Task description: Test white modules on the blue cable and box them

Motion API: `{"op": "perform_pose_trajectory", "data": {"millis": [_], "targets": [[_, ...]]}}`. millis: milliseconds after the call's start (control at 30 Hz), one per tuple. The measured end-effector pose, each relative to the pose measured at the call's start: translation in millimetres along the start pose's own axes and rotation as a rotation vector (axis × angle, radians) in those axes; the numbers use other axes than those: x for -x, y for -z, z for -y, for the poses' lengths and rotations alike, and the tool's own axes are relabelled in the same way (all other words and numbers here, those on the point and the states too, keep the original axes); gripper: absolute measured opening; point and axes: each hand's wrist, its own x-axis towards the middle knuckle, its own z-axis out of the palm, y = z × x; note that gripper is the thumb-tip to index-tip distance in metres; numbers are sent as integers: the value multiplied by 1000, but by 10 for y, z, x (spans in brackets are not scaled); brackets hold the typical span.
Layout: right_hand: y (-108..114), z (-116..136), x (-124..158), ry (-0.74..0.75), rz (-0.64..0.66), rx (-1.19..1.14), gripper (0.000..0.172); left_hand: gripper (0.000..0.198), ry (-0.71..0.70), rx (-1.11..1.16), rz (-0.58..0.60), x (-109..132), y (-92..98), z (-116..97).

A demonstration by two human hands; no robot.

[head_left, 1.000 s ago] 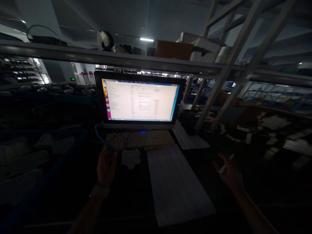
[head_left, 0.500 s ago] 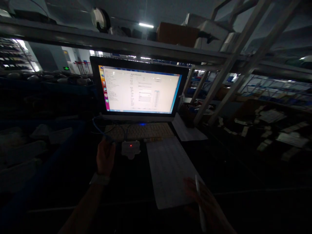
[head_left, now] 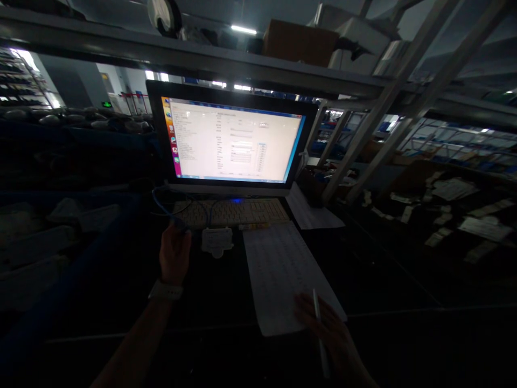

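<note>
My left hand (head_left: 175, 253), with a pale band at the wrist, is closed around the end of a blue cable (head_left: 161, 206). What lies inside the fingers is too dark to make out. Just right of it sits a small white box (head_left: 217, 241) with a rounded tab, a thin cable running up from it. Over the lower right of a printed sheet (head_left: 278, 269), my right hand (head_left: 323, 326) has a white pen (head_left: 317, 307) between its fingers. The fingers reach toward the paper and look dim.
A lit monitor (head_left: 234, 141) stands behind a white keyboard (head_left: 242, 212). Another paper (head_left: 315, 210) lies to its right. On the left is a blue bin (head_left: 92, 258) with bagged items. A shelf (head_left: 202, 56) carrying a cardboard box (head_left: 301, 42) crosses above, and metal posts (head_left: 375, 118) slant at right.
The red light on the white box no longer shows. My right hand, with the pen, has shifted slightly left over the sheet. My left hand stays at the cable; the view has tilted down slightly.
</note>
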Motion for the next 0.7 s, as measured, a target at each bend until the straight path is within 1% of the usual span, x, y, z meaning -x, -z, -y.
{"op": "perform_pose_trajectory", "data": {"millis": [100,200,333,433,500,600,700], "targets": [[-28,-21,-8,20,-16,-20,34,44,-1,-25,3,1,4,-3],[-18,-12,-35,42,-17,-14,32,43,-35,-59,-6,0,5,-14],[12,35,-89,22,-55,3,29,44,-65,-50,-23,-3,0,-10],[20,43,-85,29,-61,24,31,44,-50,-76,-17,-4,0,-4],[24,23,-33,13,-66,62,33,45,-33,-78,-12,-5,2,-9],[50,-21,110,-96,-124,152,34,45,-28,-52,-9,-5,0,-27],[110,-55,256,-303,-244,211,34,42,-29,-49,0,-1,-5,-37]]}}
